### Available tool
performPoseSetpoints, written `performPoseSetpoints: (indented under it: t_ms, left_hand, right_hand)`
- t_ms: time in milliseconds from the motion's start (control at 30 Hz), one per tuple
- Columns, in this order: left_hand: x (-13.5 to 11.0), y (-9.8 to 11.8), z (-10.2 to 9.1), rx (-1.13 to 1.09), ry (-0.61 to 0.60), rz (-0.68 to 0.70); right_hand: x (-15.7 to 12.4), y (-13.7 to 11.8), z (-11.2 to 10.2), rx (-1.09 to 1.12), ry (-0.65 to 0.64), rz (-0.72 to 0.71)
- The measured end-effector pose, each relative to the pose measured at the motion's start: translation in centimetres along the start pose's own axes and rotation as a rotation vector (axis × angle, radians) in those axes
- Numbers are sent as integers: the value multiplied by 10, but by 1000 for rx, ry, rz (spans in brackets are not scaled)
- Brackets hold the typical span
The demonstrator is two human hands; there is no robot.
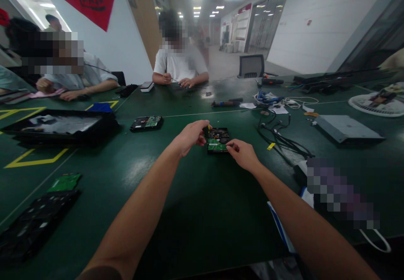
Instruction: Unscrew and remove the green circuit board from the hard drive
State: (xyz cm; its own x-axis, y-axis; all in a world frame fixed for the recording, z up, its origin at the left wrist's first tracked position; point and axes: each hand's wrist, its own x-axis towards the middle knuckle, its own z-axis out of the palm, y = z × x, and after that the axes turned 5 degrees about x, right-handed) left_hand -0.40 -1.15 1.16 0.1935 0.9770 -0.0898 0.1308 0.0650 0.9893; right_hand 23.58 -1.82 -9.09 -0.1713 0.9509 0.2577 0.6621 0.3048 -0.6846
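I see a hard drive (pixel 218 136) lying flat on the green tabletop (pixel 202 196), its dark, mottled underside facing up, a green circuit board (pixel 217 146) across the near end, and the black casing squared toward the table's near edge.

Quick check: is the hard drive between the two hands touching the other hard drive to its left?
Apart. The head view shows bare green tabletop between the hard drive being worked on and the other hard drive.
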Motion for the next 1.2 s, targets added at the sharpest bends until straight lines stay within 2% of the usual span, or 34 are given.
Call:
performPoseSetpoints:
  t_ms: [67, 267, 433, 600, 767, 1067, 1200]
  left_hand:
    - [-1, 0, -1, 45, 10, -13]
    - [0, 1, -5, -24, -106, -142]
    - [2, 2, -9, -30, -42, -115]
    - [2, 1, -12, -115, -129, -124]
    - [0, 3, -11, -123, -190, -193]
    - [3, 1, -10, -46, -125, -163]
    - [3, 1, -12, -101, -155, -158]
  right_hand:
    - [0, 1, 1, 3, 5, -2]
    - [1, 2, 2, 15, 16, -10]
    - [0, 0, 0, 15, 3, -3]
    - [0, 0, 0, 8, 11, -13]
    - [0, -1, 0, 6, 2, -20]
    - [-1, -1, 0, 9, 3, -5]
    - [-1, -3, -1, 0, 7, -7]
